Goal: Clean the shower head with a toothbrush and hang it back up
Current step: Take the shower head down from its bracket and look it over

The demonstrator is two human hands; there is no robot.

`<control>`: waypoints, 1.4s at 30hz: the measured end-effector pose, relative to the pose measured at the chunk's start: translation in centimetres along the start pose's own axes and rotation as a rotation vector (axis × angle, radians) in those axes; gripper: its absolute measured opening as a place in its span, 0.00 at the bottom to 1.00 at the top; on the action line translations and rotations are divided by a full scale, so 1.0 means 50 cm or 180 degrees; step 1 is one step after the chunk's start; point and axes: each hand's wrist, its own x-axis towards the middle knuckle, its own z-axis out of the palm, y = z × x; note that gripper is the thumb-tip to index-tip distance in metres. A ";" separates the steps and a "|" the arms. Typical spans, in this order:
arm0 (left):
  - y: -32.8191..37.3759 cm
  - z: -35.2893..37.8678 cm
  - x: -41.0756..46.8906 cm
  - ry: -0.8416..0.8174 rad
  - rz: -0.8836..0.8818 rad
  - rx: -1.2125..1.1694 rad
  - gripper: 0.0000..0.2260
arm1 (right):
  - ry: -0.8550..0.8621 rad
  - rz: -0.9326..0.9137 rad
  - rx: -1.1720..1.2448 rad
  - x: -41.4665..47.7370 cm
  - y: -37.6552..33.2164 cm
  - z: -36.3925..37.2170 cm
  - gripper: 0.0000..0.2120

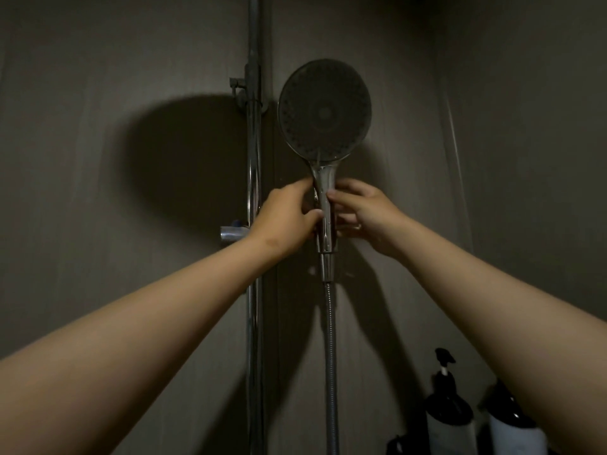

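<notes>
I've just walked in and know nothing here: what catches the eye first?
The round dark shower head with its chrome handle stands upright at centre, gripped from both sides by the left hand and right hand. Left of it runs a vertical chrome rail; dark pump bottles stand bottom right.

Single view, head-worn, wide-angle. Faces forward and slightly upward at a dim shower wall [98,159], close in. Both forearms enter from the lower corners. Vertical rail [253,290] near centre; straight lines bow toward the edges.
</notes>
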 end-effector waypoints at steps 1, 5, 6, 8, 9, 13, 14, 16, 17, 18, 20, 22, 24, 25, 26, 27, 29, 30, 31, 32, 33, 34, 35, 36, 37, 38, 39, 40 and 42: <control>0.002 0.003 -0.008 -0.0031 0.0034 -0.0041 0.23 | 0.0021 0.0038 -0.0031 -0.012 0.001 0.000 0.12; 0.010 0.021 -0.044 -0.0143 0.0101 -0.0303 0.22 | 0.0147 0.0140 -0.0103 -0.068 0.011 0.001 0.09; 0.010 0.028 -0.056 -0.0143 0.0123 -0.0339 0.22 | 0.0164 0.0164 -0.0109 -0.082 0.016 0.002 0.08; 0.006 0.043 -0.081 -0.0183 0.0144 -0.0466 0.22 | 0.0175 0.0233 -0.0136 -0.111 0.025 0.003 0.08; 0.001 0.051 -0.092 -0.0240 0.0131 -0.0552 0.22 | 0.0180 0.0277 -0.0152 -0.127 0.030 0.005 0.07; -0.012 0.080 -0.139 -0.0456 0.0037 -0.0761 0.24 | 0.0360 0.0451 -0.0090 -0.186 0.050 0.016 0.03; -0.011 0.085 -0.152 -0.0477 0.0042 -0.0818 0.23 | 0.0447 0.0490 -0.0092 -0.199 0.056 0.017 0.03; -0.007 0.098 -0.181 -0.0522 0.0072 -0.1030 0.21 | 0.0586 0.0559 -0.0157 -0.226 0.070 0.020 0.04; -0.005 0.105 -0.196 -0.0545 0.0074 -0.1134 0.22 | 0.0630 0.0591 -0.0182 -0.240 0.077 0.020 0.04; -0.004 0.113 -0.211 -0.0568 0.0059 -0.1196 0.23 | 0.0664 0.0624 -0.0199 -0.254 0.085 0.020 0.04; -0.004 0.131 -0.239 -0.0639 -0.0032 -0.1237 0.26 | 0.0743 0.0730 -0.0225 -0.286 0.099 0.021 0.04; 0.000 0.148 -0.269 -0.0709 -0.0137 -0.1277 0.28 | 0.0829 0.0865 -0.0270 -0.319 0.112 0.021 0.04; 0.008 0.162 -0.301 -0.0772 -0.0152 -0.1324 0.29 | 0.0917 0.0987 -0.0301 -0.355 0.122 0.021 0.07; 0.013 0.168 -0.317 -0.0827 -0.0150 -0.1369 0.29 | 0.0955 0.1035 -0.0314 -0.373 0.126 0.021 0.08; 0.018 0.172 -0.332 -0.0892 -0.0151 -0.1434 0.29 | 0.0989 0.1075 -0.0326 -0.392 0.130 0.021 0.08; 0.024 0.176 -0.348 -0.0959 -0.0161 -0.1496 0.29 | 0.1017 0.1109 -0.0322 -0.409 0.133 0.021 0.06; 0.038 0.181 -0.378 -0.1045 -0.0170 -0.1572 0.28 | 0.1060 0.1179 -0.0285 -0.443 0.135 0.022 0.03; 0.046 0.182 -0.393 -0.1064 -0.0165 -0.1594 0.28 | 0.1081 0.1211 -0.0280 -0.459 0.134 0.022 0.03; 0.054 0.181 -0.407 -0.1083 -0.0168 -0.1621 0.28 | 0.1098 0.1231 -0.0283 -0.475 0.134 0.023 0.04; 0.063 0.181 -0.420 -0.1113 -0.0189 -0.1661 0.28 | 0.1112 0.1256 -0.0274 -0.492 0.131 0.024 0.04; 0.072 0.179 -0.433 -0.1148 -0.0217 -0.1707 0.28 | 0.1136 0.1290 -0.0270 -0.510 0.128 0.026 0.05; 0.082 0.178 -0.447 -0.1176 -0.0231 -0.1740 0.28 | 0.1151 0.1324 -0.0274 -0.529 0.122 0.030 0.06; 0.093 0.174 -0.462 -0.1186 -0.0223 -0.1759 0.28 | 0.1164 0.1357 -0.0284 -0.549 0.117 0.032 0.07; 0.104 0.169 -0.478 -0.1182 -0.0199 -0.1780 0.28 | 0.1196 0.1405 -0.0293 -0.570 0.112 0.035 0.09; 0.118 0.164 -0.495 -0.1183 -0.0171 -0.1794 0.28 | 0.1247 0.1466 -0.0298 -0.593 0.107 0.038 0.10; 0.132 0.158 -0.514 -0.1199 -0.0153 -0.1813 0.28 | 0.1300 0.1529 -0.0290 -0.618 0.101 0.042 0.12; 0.146 0.153 -0.535 -0.1242 -0.0159 -0.1837 0.27 | 0.1343 0.1559 -0.0269 -0.644 0.095 0.046 0.13; 0.161 0.149 -0.556 -0.1306 -0.0190 -0.1855 0.27 | 0.1383 0.1567 -0.0255 -0.671 0.088 0.052 0.12; 0.189 0.141 -0.603 -0.1407 -0.0245 -0.1800 0.28 | 0.1469 0.1584 -0.0272 -0.728 0.072 0.067 0.11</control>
